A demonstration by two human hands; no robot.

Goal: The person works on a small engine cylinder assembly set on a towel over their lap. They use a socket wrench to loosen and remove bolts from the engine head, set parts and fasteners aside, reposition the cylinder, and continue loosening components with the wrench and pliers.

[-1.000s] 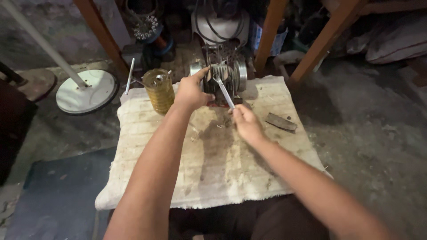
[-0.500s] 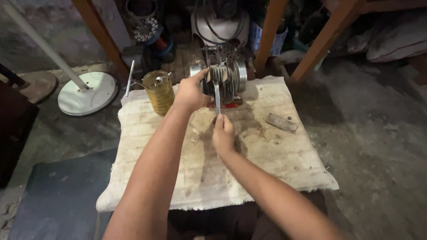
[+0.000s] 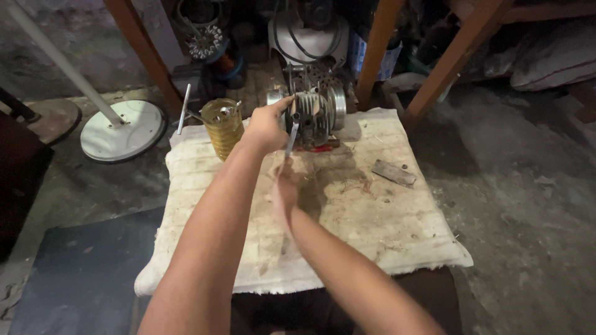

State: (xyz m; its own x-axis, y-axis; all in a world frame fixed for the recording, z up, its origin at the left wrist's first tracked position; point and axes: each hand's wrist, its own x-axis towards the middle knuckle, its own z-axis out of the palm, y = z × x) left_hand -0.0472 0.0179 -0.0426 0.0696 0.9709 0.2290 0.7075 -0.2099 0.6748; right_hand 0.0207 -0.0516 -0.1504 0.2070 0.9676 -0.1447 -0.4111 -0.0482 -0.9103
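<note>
A small finned metal engine (image 3: 316,115) stands at the far edge of a dirty white cloth (image 3: 372,217). My left hand (image 3: 266,126) rests on the engine's left side, gripping it. My right hand (image 3: 284,189), blurred, holds the lower end of a metal wrench (image 3: 290,141) whose head sits on the engine's front. The wrench stands almost upright.
A yellow ribbed jar (image 3: 223,127) with metal parts stands left of the engine. A flat grey metal piece (image 3: 393,173) lies on the cloth at right. A white round stand base (image 3: 118,133) with a pole is at left. Wooden legs (image 3: 450,65) and clutter stand behind.
My right hand has swung the wrench handle from the right toward me and to the left, so the wrench now stands nearly upright. My left hand stays on the engine.
</note>
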